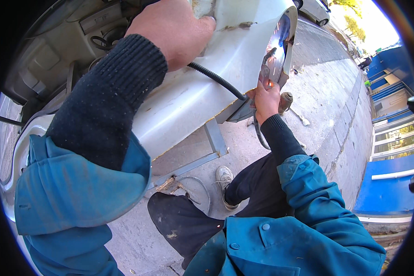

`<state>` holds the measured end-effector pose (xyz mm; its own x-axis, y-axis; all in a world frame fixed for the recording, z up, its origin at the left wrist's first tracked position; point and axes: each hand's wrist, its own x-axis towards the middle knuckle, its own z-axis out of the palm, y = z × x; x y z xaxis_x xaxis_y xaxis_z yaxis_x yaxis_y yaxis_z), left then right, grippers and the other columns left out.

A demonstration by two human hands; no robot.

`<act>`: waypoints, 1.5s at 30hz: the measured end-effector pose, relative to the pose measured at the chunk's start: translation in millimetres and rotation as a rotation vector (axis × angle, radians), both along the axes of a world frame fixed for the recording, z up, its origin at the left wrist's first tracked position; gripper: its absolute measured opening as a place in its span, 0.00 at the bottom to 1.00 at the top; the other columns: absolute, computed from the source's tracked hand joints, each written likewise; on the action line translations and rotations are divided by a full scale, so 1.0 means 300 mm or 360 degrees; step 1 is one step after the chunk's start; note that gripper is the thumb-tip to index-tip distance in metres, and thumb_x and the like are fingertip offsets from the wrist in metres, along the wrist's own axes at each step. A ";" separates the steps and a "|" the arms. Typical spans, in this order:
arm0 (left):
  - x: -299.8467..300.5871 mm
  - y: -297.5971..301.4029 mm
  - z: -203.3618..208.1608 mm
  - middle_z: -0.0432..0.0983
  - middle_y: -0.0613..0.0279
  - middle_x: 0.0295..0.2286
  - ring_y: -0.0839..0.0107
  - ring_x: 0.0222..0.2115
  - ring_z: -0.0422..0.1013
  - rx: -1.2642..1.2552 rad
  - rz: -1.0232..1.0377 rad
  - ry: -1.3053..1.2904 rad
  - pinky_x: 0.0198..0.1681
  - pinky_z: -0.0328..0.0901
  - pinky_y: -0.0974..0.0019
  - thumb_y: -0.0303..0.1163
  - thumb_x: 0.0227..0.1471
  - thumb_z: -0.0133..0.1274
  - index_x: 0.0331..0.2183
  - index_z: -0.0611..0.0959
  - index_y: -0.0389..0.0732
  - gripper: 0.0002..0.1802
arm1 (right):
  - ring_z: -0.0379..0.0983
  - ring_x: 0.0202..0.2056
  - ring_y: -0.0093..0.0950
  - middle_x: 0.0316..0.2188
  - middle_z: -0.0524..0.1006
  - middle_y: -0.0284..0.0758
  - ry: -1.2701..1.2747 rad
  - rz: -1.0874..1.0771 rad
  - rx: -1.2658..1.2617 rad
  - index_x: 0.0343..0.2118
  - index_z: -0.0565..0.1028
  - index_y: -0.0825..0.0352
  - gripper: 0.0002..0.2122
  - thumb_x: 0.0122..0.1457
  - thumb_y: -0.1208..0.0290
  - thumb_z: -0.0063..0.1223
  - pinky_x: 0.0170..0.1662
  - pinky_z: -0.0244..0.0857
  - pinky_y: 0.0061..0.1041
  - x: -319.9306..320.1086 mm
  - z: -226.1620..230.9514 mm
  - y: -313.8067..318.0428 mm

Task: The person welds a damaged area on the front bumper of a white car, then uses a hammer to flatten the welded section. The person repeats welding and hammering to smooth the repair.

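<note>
My right hand (267, 99) is closed around the handle of a welding torch (269, 56). Its tip points into the wheel arch opening of a white car body panel (193, 108), where a bright bluish-white glow and orange sparks (275, 69) show. My left hand (172, 34) rests over the top of the same panel, its thumb lying on the paint. The other left fingers are hidden, so I cannot tell whether they grip anything. A black corrugated tube (218, 80) runs across the panel from beside my left hand toward the right one.
Left of the panel is the open engine bay (83, 46) with hoses. A grey metal frame (211, 138) stands below the panel edge. A jack-like part (285, 102) and a wrench-like tool (302, 117) are beyond my right hand. A cable loop (209, 198) lies near my shoe (224, 179).
</note>
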<state>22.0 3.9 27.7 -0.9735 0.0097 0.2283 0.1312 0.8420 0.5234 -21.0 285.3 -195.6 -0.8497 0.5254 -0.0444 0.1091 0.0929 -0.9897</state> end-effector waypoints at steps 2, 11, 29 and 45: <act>-0.004 0.002 -0.003 0.81 0.23 0.34 0.37 0.40 0.82 -0.0005 0.0034 -0.0007 0.48 0.75 0.46 0.46 0.59 0.57 0.36 0.86 0.19 0.31 | 0.76 0.27 0.23 0.38 0.78 0.36 0.0047 -0.0012 -0.0020 0.63 0.63 0.71 0.27 0.66 0.69 0.63 0.21 0.66 0.25 0.000 0.002 -0.005; 0.032 0.013 0.002 0.80 0.23 0.33 0.36 0.39 0.81 0.0006 -0.0001 0.0111 0.48 0.75 0.46 0.46 0.59 0.57 0.35 0.86 0.19 0.31 | 0.76 0.28 0.23 0.40 0.78 0.37 -0.0032 -0.0018 0.0006 0.65 0.62 0.73 0.30 0.66 0.69 0.64 0.23 0.68 0.25 0.011 0.022 -0.017; -0.002 0.001 -0.003 0.81 0.23 0.34 0.36 0.41 0.81 -0.0009 0.0039 -0.0012 0.49 0.75 0.46 0.47 0.59 0.57 0.36 0.86 0.19 0.31 | 0.77 0.28 0.24 0.37 0.78 0.37 -0.0075 0.0000 0.0046 0.65 0.62 0.73 0.30 0.67 0.68 0.64 0.21 0.67 0.25 0.013 0.035 -0.018; 0.005 0.005 0.003 0.81 0.23 0.34 0.36 0.41 0.82 0.0018 0.0041 -0.0004 0.49 0.75 0.46 0.47 0.58 0.57 0.36 0.86 0.20 0.31 | 0.77 0.28 0.24 0.42 0.79 0.38 -0.0026 -0.0027 0.0026 0.67 0.60 0.70 0.31 0.66 0.68 0.63 0.20 0.66 0.25 0.035 0.061 -0.038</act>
